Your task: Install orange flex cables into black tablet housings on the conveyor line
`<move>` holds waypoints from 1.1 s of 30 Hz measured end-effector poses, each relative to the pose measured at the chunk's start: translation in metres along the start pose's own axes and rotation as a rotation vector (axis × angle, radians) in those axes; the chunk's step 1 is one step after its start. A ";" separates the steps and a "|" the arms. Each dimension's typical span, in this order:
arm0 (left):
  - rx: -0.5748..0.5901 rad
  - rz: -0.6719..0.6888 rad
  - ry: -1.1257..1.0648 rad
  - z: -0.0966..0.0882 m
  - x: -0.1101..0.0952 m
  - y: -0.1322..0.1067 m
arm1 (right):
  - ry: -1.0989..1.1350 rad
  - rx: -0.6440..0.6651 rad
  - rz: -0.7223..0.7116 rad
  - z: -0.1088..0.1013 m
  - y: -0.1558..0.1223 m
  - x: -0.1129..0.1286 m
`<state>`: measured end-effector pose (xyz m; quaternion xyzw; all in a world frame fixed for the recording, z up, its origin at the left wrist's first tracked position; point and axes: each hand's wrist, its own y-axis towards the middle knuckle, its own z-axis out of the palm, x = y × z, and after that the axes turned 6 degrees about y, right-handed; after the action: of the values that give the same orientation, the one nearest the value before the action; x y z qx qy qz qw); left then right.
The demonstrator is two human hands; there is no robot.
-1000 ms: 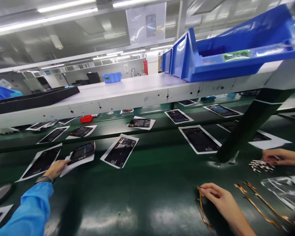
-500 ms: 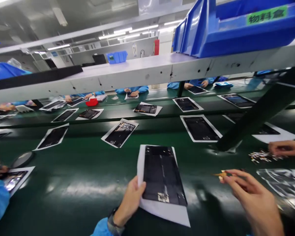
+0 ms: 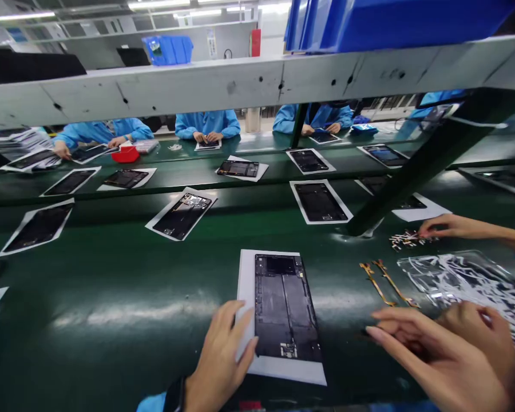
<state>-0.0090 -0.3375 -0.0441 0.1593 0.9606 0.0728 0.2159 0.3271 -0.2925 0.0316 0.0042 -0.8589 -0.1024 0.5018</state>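
A black tablet [image 3: 278, 303], its insides bared, was seen lying on white paper [image 3: 283, 371] on the green worktop [image 3: 111, 343], close to six o'clock in the view. At eight o'clock from the tablet the left hand [image 3: 223, 355] was spread, its fingertips laid over the paper's edge; no firm grip was shown. Between three and four o'clock the right hand [image 3: 442, 357] was held with bent fingers close together, though whether anything was pinched could not be told. The tablet was judged likely to be skewed if its paper were nudged, since only light contact was made there. The two orange strips [image 3: 376, 285], towards three o'clock, were thought easily kinked or swept aside by a passing knuckle, being thin and set just beyond the right fingertips. A bump was also made possible by another hand [image 3: 483, 332], apparently another person's, crowded just behind, and the white strips [image 3: 467, 283] in clear plastic at three o'clock might have been scattered by it.
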 end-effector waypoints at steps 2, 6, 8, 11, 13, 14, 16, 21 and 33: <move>0.132 0.244 0.088 0.000 -0.007 0.009 | 0.067 0.154 0.003 0.015 0.003 0.015; 0.313 0.428 0.172 0.016 -0.001 0.005 | 0.039 0.375 0.008 0.036 0.016 0.032; 0.350 0.439 0.130 0.016 0.009 -0.001 | -0.001 0.464 -0.008 0.043 0.023 0.038; 0.324 0.358 -0.063 0.001 0.018 0.002 | -0.057 0.590 -0.045 0.057 0.032 0.052; 0.233 0.201 -0.238 -0.009 0.017 0.014 | -0.065 0.665 -0.067 0.071 0.041 0.061; 0.181 0.113 -0.323 -0.012 0.014 0.023 | -0.055 0.694 -0.075 0.079 0.046 0.066; 0.098 -0.027 -0.470 -0.012 0.007 0.041 | -0.001 0.739 -0.075 0.094 0.058 0.072; -0.064 -0.077 -0.591 0.005 -0.001 0.071 | 0.083 0.789 -0.036 0.114 0.085 0.077; -0.260 0.328 0.310 0.011 0.033 0.073 | -0.093 0.784 -0.030 0.162 0.132 0.020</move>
<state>-0.0124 -0.2567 -0.0520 0.2710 0.9261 0.2531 0.0700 0.1904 -0.1376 -0.0046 0.2032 -0.8546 0.2261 0.4210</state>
